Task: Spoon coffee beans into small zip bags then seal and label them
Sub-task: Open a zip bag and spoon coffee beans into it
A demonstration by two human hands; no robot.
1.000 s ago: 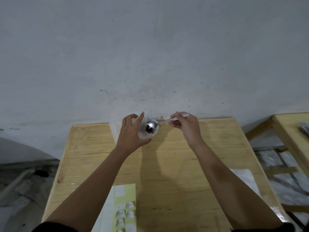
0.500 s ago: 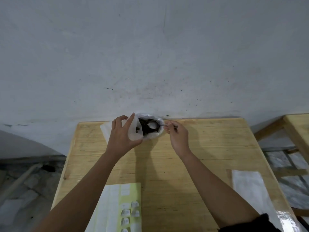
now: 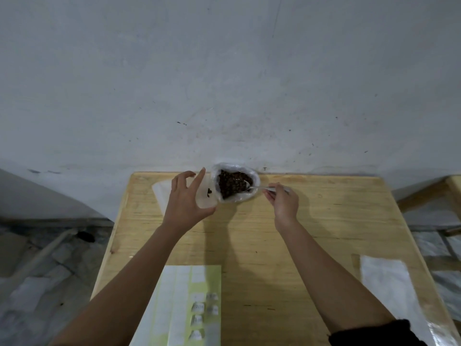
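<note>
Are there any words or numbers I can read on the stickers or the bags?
No text can be read anywhere.
Label sheet: a few stickers carry faint marks, too small and blurred to read.
Small zip bag in the left hand: no print seen.
Bag of coffee beans: no print seen.
Clear bags by the right arm: no print seen.
</note>
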